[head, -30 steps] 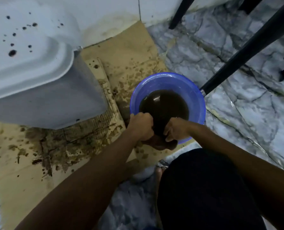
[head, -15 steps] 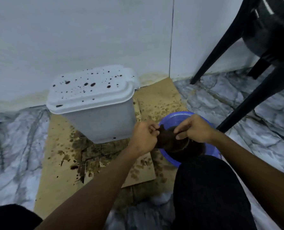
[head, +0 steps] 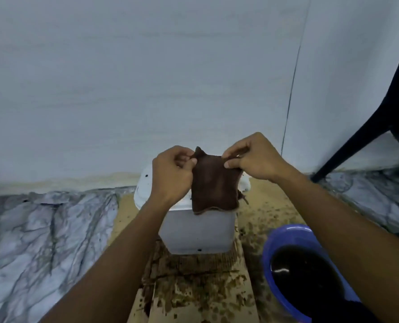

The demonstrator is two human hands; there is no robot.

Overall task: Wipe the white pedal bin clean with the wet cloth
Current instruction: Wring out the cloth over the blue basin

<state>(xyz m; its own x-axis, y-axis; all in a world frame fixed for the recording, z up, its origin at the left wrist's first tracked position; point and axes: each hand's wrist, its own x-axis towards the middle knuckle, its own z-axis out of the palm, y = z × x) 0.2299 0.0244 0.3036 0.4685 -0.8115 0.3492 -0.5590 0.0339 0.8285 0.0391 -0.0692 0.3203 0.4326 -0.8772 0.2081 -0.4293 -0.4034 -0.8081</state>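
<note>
A dark brown wet cloth (head: 213,184) hangs spread out in front of the white pedal bin (head: 198,231). My left hand (head: 171,176) pinches its upper left corner and my right hand (head: 254,159) pinches its upper right corner. The cloth's lower edge hangs over the front of the bin's lid. The bin stands on stained cardboard (head: 194,292) by the wall, its lid mostly hidden behind my hands and the cloth. Small dark specks show on the lid's left side and on the bin's front.
A blue basin (head: 287,238) of dark dirty water sits on the floor at the right, under my right forearm. A black chair leg (head: 361,138) slants down at the far right. Marble-patterned floor (head: 42,241) lies to the left; a white wall stands behind the bin.
Both hands lifted the cloth out of the basin, moved it up and left over the bin, and opened it flat. The view tilted up toward the wall.
</note>
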